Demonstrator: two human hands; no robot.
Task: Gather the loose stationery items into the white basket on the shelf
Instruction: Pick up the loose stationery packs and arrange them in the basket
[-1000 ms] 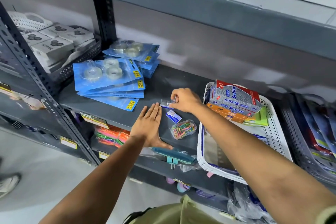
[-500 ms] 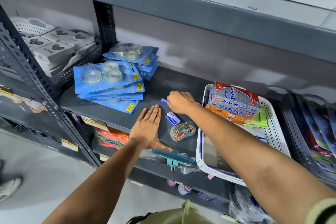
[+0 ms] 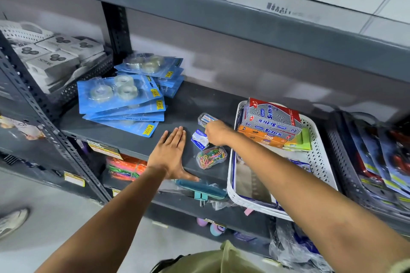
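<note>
My left hand lies flat and open on the grey shelf, palm down. My right hand hovers with curled fingers between a small clear box and a blue-white packet, its fingertips at the packet's top edge. Whether they grip anything is hidden. A clear box of coloured paper clips lies just in front of the packet. The white basket stands to the right and holds Softek boxes, an orange box and green notes.
Blue blister packs of tape fan out on the shelf's left. A dark basket of white boxes sits beyond the upright post. Another dark basket of packs is at the right. A teal item hangs below the shelf edge.
My right hand has drawn back from the small clear box, which now lies uncovered on the shelf, and has come nearer the blue-white packet. My left hand has stayed flat.
</note>
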